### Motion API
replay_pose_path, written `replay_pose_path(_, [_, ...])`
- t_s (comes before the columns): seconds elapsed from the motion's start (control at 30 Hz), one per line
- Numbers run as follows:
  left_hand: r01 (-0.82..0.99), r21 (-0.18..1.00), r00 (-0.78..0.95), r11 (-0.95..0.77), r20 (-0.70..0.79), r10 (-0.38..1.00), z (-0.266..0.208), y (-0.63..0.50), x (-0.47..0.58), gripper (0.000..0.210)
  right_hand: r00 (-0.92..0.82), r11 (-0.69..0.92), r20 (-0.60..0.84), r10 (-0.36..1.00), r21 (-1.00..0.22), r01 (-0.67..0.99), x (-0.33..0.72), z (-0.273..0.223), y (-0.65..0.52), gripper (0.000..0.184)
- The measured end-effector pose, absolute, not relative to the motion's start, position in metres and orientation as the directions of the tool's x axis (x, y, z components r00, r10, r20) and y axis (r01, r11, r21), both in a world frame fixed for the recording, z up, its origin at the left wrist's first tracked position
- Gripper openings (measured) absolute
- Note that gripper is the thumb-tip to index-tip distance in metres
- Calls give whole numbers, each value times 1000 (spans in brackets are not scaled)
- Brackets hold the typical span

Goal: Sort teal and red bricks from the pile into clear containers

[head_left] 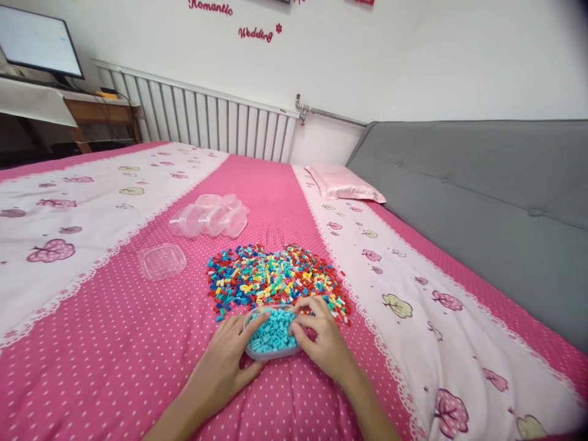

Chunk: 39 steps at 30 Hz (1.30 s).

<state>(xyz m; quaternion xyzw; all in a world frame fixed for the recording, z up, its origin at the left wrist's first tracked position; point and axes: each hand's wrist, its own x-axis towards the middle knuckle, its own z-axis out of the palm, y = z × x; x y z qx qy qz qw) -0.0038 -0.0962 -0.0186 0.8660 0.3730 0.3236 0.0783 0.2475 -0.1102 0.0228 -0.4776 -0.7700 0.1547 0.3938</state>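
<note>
A clear plastic container (275, 354) sits on the bed in front of me, filled with small turquoise building bricks (270, 334). My left hand (229, 350) grips its left side, with a finger over the rim and the thumb low at the near edge. At the right rim, my right hand (321, 338) has its fingers curled and pinched together over the bricks; whatever is between the fingertips is hidden. Just beyond the container spreads a mixed pile of building bricks (275, 274) in red, blue, yellow, green, white and turquoise.
Several clear plastic containers (210, 217) stand grouped beyond the pile to the left. A clear lid (162, 262) lies nearer. The pink dotted bedspread (114, 349) lies underneath. Farther off are a pink pillow (344, 184), grey headboard (482, 177), radiator (206, 113) and a desk with a monitor (39, 43).
</note>
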Motion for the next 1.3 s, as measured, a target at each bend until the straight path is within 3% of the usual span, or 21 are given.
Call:
replay_pose_path(0.23, [593, 385, 515, -707, 493, 701, -20, -95, -5, 61, -227, 505, 468, 854, -640, 580, 247, 22, -111, 26])
replay_pose_path(0.43, [578, 409, 507, -707, 499, 703, -23, -95, -5, 57, -385, 537, 375, 843, -561, 630, 241, 23, -117, 25])
replay_pose_path(0.63, [573, 414, 507, -707, 499, 703, -17, -96, -3, 76, -367, 524, 375, 851, -566, 637, 241, 24, -117, 29])
replay_pose_path(0.97, [572, 420, 500, -704, 502, 706, -18, -96, -3, 62, -300, 495, 398, 867, -616, 613, 246, 19, -113, 27])
replay_pose_path(1.13, [577, 410, 504, -706, 501, 703, -18, -96, -3, 69, -289, 482, 391, 874, -618, 621, 248, 17, -112, 28])
replay_pose_path(1.3, [570, 403, 518, -716, 499, 694, -20, -94, -4, 65, -325, 477, 351, 878, -587, 654, 244, 17, -114, 39])
